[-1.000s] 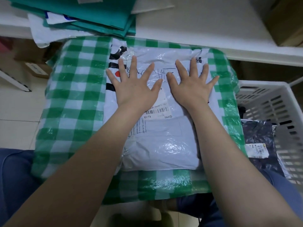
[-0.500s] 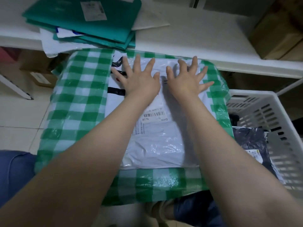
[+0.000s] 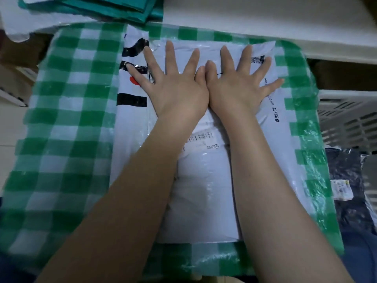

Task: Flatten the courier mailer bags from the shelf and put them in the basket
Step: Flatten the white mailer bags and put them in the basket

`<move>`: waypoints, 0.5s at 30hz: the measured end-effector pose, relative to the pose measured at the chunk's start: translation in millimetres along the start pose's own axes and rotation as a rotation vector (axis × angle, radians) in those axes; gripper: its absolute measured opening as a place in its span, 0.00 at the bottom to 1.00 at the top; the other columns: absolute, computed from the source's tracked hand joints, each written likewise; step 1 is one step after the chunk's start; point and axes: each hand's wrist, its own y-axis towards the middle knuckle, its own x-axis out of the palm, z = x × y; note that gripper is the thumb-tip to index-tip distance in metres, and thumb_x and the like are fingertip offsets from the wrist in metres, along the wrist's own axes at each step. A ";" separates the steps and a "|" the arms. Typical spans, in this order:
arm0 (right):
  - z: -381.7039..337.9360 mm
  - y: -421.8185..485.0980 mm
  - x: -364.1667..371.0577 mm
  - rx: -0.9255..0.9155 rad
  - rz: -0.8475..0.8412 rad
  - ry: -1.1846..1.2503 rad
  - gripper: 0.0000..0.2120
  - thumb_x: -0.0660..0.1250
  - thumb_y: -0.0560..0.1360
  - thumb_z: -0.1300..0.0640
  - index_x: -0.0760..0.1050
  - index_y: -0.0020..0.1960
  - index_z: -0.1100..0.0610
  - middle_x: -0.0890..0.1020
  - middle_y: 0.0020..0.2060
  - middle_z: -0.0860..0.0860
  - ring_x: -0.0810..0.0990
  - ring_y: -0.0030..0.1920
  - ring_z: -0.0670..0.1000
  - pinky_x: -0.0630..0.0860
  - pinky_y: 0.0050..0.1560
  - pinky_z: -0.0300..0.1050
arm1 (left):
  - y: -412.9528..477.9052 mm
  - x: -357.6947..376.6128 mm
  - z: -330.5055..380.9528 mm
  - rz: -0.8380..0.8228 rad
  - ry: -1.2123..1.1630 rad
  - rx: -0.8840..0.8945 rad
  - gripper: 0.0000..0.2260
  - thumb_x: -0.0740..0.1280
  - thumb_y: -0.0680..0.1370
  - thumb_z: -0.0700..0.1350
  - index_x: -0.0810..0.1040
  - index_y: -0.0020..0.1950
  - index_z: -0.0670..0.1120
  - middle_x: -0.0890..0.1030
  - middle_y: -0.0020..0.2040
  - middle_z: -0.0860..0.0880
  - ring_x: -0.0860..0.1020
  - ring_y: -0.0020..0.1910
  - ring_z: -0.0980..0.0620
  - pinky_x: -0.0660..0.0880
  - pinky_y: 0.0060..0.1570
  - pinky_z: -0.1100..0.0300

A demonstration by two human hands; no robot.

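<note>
Glossy, crinkled white plastic mailer [image 3: 204, 190] on shiny green-checked plastic bag [image 3: 67, 123]; slatted white plastic basket [image 3: 346, 117]

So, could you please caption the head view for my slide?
Left hand and right hand press white mailer flat on green-checked bag.

Two hands: left hand [image 3: 175, 86] and right hand [image 3: 238, 86]. One white mailer bag [image 3: 204, 190], bearing one barcode label [image 3: 201, 137]. One green-checked mailer bag [image 3: 67, 119] underneath. One stack of teal mailer bags [image 3: 122, 7] on the one shelf [image 3: 265, 17], several layers, exact number impossible to tell. One white bag [image 3: 30, 23] beside that stack. One basket [image 3: 346, 111], holding one dark mailer bag [image 3: 346, 170] with one label [image 3: 342, 189].
</note>
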 end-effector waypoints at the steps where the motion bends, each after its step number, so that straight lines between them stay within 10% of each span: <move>1: 0.1 0.3 0.4 -0.005 0.001 0.004 0.28 0.41 0.78 0.34 0.47 0.77 0.36 0.43 0.79 0.48 0.35 0.76 0.64 0.33 0.66 0.76 | 0.4 0.5 0.0 0.000 0.000 0.003 0.22 0.38 0.82 0.60 0.45 0.77 0.68 0.43 0.81 0.51 0.36 0.77 0.36 0.35 0.66 0.27; 15: 0.6 -0.1 -1.4 -0.005 -0.011 0.001 0.28 0.41 0.78 0.34 0.46 0.77 0.36 0.43 0.79 0.48 0.35 0.76 0.63 0.33 0.66 0.76 | 2.6 1.6 -0.7 0.001 -0.016 -0.002 0.22 0.39 0.82 0.61 0.46 0.77 0.68 0.42 0.81 0.51 0.36 0.77 0.37 0.34 0.66 0.27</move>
